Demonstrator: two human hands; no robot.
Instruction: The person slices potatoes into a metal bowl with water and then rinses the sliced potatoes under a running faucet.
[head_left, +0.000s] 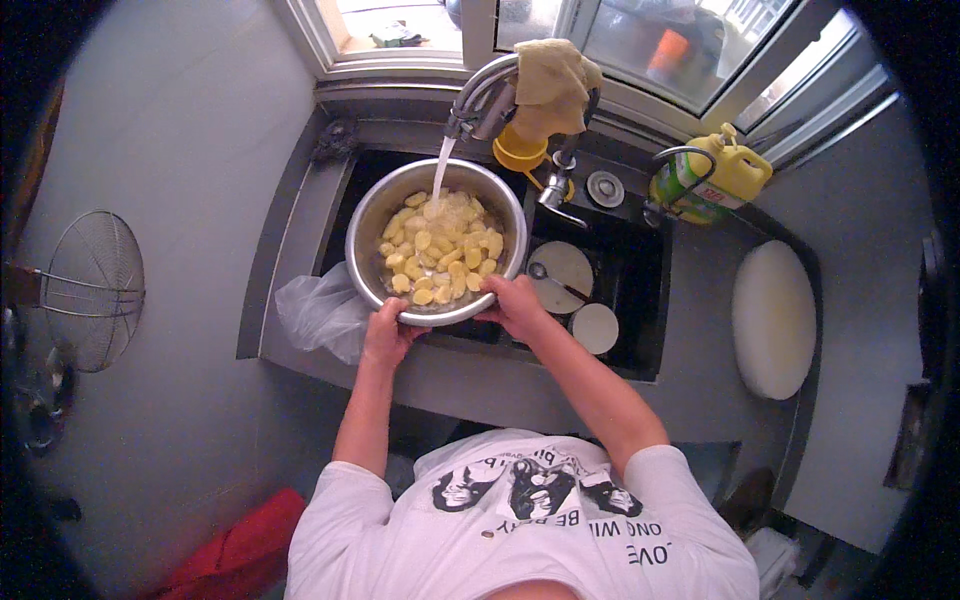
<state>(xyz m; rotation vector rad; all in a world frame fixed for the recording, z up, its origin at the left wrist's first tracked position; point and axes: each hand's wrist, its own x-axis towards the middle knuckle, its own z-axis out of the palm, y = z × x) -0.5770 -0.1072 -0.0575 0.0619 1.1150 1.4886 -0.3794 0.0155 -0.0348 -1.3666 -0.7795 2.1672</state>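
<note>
A stainless steel bowl (362, 259) is held over the left basin of a dark sink (649, 330). In it lie many pale yellow, sliced pieces of food (424, 240) in water. Water runs into it from a faucet (480, 82). My left hand (388, 334) grips the near left rim, thumb on top. My right hand (515, 306) grips the near right rim the same way; the fingers of both are partly hidden under the bowl. A clear plastic bag (322, 311) lies beside my left hand on the sink's edge.
The right basin holds a white plate (559, 259) with a spoon and a small white bowl (595, 328). A cloth (551, 82) hangs over the faucet. A yellow detergent jug (720, 176) and a white oval board (774, 319) stand at right. A wire strainer (96, 300) hangs at left.
</note>
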